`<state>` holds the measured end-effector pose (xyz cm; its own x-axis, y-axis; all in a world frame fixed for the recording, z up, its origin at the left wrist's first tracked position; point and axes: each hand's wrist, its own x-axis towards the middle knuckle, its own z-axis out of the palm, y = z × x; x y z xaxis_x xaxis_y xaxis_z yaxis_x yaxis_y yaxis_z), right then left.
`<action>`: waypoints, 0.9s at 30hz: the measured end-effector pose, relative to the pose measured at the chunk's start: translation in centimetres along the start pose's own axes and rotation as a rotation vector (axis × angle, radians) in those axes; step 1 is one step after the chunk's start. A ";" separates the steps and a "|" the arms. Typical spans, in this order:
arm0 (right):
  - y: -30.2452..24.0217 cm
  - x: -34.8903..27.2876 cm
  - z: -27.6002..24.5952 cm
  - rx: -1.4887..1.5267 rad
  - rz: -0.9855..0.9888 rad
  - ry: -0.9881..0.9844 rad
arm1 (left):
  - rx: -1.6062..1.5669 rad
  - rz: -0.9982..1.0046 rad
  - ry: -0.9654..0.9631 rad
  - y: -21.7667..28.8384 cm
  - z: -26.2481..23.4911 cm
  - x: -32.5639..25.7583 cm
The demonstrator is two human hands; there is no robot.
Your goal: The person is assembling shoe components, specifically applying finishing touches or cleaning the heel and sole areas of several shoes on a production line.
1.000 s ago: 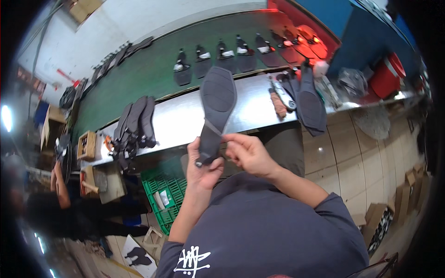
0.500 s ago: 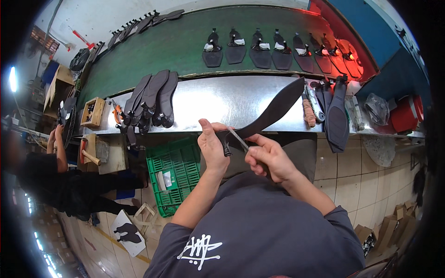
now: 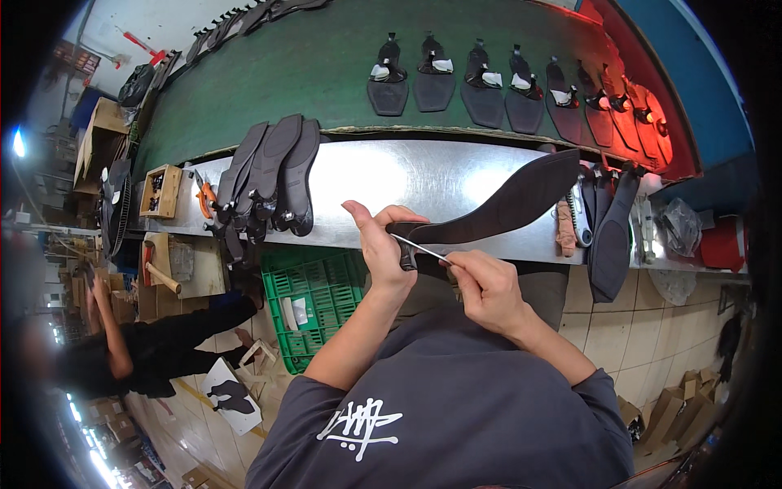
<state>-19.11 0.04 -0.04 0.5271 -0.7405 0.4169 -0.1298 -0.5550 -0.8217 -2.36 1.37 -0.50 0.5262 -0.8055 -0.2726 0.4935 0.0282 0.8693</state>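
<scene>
A long black shoe sole with a heel (image 3: 505,200) stretches up and to the right over the metal bench edge. My left hand (image 3: 387,248) is closed round its heel end, the thumb standing out to the left. My right hand (image 3: 490,292) grips a slim, flat metal tool (image 3: 422,248), whose thin edge faces me. The tool's tip lies at the heel end, beside my left fingers; exact contact is hard to make out. My right palm hides its handle.
Black heeled soles (image 3: 295,175) lie stacked on the metal bench (image 3: 358,175), left, near orange-handled pliers (image 3: 205,196) and a wooden box (image 3: 161,191). More soles (image 3: 612,248) and a utility knife (image 3: 580,216) lie right. Sandals (image 3: 482,102) line the green belt (image 3: 326,90). A green crate (image 3: 314,318) stands below. A co-worker (image 3: 122,350) is left.
The tool has turned from showing its flat face to showing a thin edge. My hands and the sole have shifted slightly right in view. The sandals on the belt have moved rightward.
</scene>
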 end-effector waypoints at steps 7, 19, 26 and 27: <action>-1.1 1.4 1.1 0.079 -0.063 -0.106 | -0.501 -0.410 -0.079 0.3 0.7 3.0; 0.6 3.3 0.8 -0.104 0.170 0.003 | -0.512 -0.542 -0.061 -0.1 3.4 2.7; 0.2 3.9 0.8 -0.056 0.179 -0.015 | -0.437 -0.592 0.024 -2.2 2.9 4.5; 0.2 4.0 0.8 -0.062 0.155 -0.036 | -0.464 -0.611 0.029 -2.3 2.8 5.0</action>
<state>-16.38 -2.73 1.21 0.5265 -0.8055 0.2719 -0.2630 -0.4584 -0.8489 -2.84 -4.33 -2.74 0.0814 -0.7425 -0.6649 0.9393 -0.1660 0.3003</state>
